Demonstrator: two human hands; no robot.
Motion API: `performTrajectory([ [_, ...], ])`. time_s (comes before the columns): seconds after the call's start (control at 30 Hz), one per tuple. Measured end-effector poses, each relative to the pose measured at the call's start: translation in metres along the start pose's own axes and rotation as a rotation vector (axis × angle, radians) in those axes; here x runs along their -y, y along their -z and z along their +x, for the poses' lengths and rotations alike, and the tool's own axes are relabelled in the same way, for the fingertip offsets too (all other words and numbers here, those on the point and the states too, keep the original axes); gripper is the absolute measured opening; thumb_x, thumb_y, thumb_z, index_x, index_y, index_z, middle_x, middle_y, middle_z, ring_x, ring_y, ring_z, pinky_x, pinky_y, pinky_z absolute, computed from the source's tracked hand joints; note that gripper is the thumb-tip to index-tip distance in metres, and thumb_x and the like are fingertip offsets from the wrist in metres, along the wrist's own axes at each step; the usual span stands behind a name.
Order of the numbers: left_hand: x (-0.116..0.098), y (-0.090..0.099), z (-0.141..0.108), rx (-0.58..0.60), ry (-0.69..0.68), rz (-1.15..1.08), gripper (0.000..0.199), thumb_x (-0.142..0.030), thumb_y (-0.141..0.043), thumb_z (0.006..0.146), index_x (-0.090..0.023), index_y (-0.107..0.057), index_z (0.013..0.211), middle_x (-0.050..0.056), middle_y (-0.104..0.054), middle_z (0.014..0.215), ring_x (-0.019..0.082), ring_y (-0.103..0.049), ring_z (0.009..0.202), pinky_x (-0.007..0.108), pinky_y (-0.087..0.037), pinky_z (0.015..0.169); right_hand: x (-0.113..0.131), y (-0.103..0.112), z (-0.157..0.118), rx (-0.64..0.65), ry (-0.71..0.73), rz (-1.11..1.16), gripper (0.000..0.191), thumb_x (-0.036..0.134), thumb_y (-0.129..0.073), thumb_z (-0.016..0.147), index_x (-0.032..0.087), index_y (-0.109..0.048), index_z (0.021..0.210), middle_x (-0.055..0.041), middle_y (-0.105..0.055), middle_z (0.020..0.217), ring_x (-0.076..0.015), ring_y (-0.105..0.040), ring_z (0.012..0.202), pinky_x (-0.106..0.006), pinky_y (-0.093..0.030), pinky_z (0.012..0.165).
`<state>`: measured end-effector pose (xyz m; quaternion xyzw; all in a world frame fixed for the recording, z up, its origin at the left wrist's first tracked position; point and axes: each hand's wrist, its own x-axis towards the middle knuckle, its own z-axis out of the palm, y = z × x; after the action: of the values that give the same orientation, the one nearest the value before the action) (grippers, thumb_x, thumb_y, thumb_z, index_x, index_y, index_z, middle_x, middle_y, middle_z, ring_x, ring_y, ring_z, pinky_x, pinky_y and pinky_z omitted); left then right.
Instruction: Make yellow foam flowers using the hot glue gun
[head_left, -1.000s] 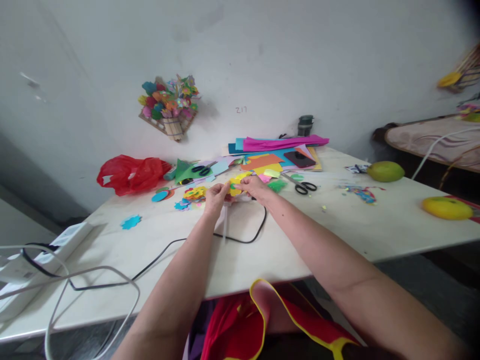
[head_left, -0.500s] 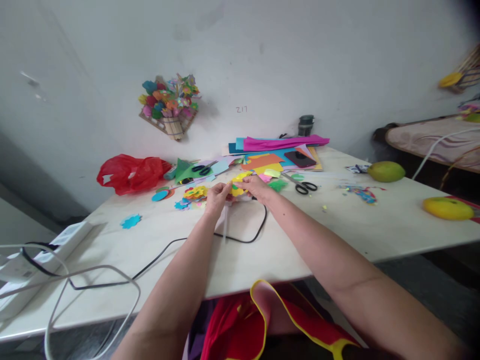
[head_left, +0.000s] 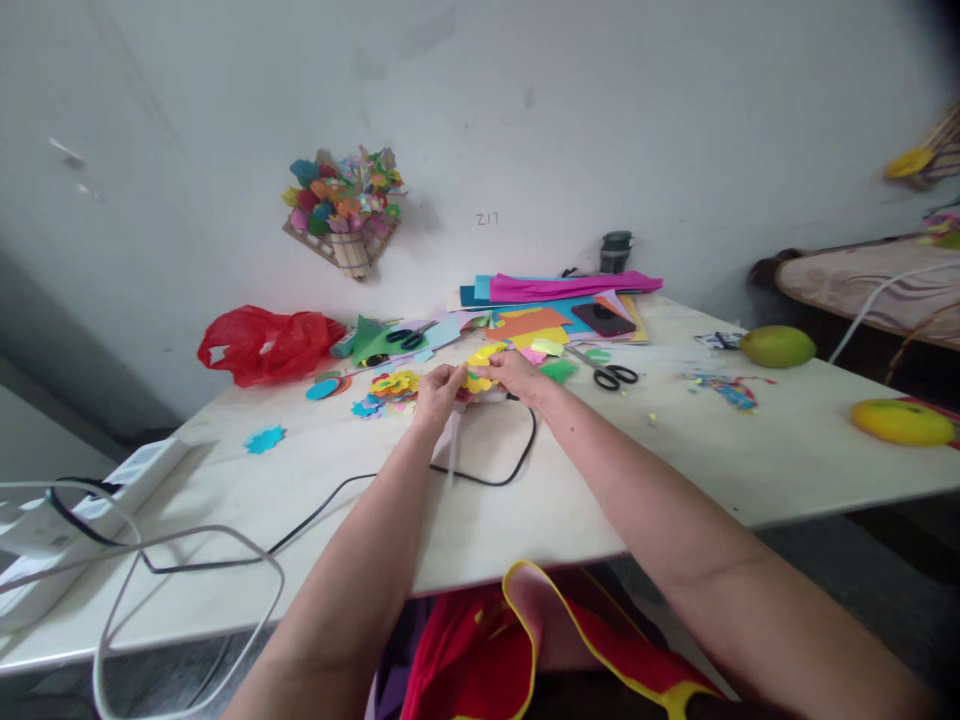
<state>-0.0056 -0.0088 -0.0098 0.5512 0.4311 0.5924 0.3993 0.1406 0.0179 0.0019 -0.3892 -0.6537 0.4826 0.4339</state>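
Both hands meet over the middle of the table. My left hand (head_left: 438, 395) pinches the near left edge of a yellow flower cut-out (head_left: 478, 382) with some green at its centre. My right hand (head_left: 519, 373) has its fingers closed on the flower's other side. Just left of my left hand lies a pile of flower cut-outs (head_left: 395, 384) in yellow, orange and blue. A translucent stick (head_left: 452, 460) juts out below my hands; what it belongs to is mostly hidden. A black cord (head_left: 517, 465) loops beside it.
Black-handled scissors (head_left: 615, 376) lie right of my hands, another pair (head_left: 406, 339) behind. Coloured sheets (head_left: 525, 323) and a phone (head_left: 602, 320) are at the back. A red plastic bag (head_left: 266, 345), a power strip (head_left: 142, 480) and two mangoes (head_left: 778, 346) stand around the edges.
The view has shifted slightly. Both hands stay together at the yellow flower, with only a small movement of the fingers and the flower.
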Motion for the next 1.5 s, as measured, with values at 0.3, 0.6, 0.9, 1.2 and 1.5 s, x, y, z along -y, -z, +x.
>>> performTrajectory([
  [0.3, 0.0009, -0.0009, -0.0005, 0.016, -0.007, -0.004, 0.041, -0.053, -0.066, 0.06, -0.015, -0.051, 0.06, -0.002, -0.053, 0.042, 0.013, -0.057, 0.04, 0.02, -0.044, 0.041, -0.0002, 0.0004, 0.0002, -0.025, 0.036, 0.006, 0.043, 0.05, -0.069, 0.053, 0.018, -0.04, 0.054, 0.007, -0.034, 0.051, -0.0061, -0.03, 0.047, -0.021, -0.024, 0.044],
  [0.6, -0.0002, -0.0015, -0.0005, 0.012, -0.011, 0.034, 0.04, -0.053, -0.066, 0.061, -0.015, -0.051, 0.062, -0.001, -0.054, 0.042, 0.012, -0.056, 0.039, 0.02, -0.043, 0.04, -0.0021, -0.0019, 0.0025, -0.059, 0.042, -0.035, 0.045, 0.049, -0.071, 0.049, 0.018, -0.038, 0.051, 0.008, -0.033, 0.047, -0.0053, -0.03, 0.045, -0.021, -0.024, 0.043],
  [0.9, -0.0018, 0.0008, -0.0009, -0.005, -0.005, -0.016, 0.04, -0.051, -0.068, 0.06, -0.015, -0.049, 0.062, -0.002, -0.055, 0.045, 0.012, -0.056, 0.04, 0.02, -0.044, 0.041, 0.0002, 0.0035, -0.0004, 0.028, -0.01, 0.043, 0.041, 0.053, -0.067, 0.055, 0.016, -0.051, 0.057, 0.0024, -0.049, 0.056, -0.0081, -0.042, 0.052, -0.021, -0.027, 0.043],
  [1.2, -0.0049, 0.0001, -0.0032, 0.022, 0.01, -0.043, 0.041, -0.052, -0.067, 0.061, -0.015, -0.05, 0.062, -0.001, -0.055, 0.045, 0.012, -0.055, 0.04, 0.021, -0.044, 0.042, -0.0057, 0.0028, 0.0045, 0.002, 0.018, 0.009, 0.04, 0.048, -0.071, 0.055, 0.017, -0.045, 0.053, 0.0059, -0.04, 0.051, -0.0059, -0.034, 0.047, -0.02, -0.028, 0.043],
  [1.5, -0.0021, 0.0009, -0.0009, 0.005, -0.027, -0.026, 0.041, -0.052, -0.068, 0.06, -0.014, -0.051, 0.064, -0.001, -0.057, 0.047, 0.01, -0.054, 0.04, 0.021, -0.044, 0.043, -0.0023, 0.0036, 0.0018, 0.023, 0.005, 0.059, 0.036, 0.049, -0.067, 0.06, 0.015, -0.053, 0.061, 0.0019, -0.05, 0.057, -0.0069, -0.042, 0.05, -0.019, -0.026, 0.04],
])
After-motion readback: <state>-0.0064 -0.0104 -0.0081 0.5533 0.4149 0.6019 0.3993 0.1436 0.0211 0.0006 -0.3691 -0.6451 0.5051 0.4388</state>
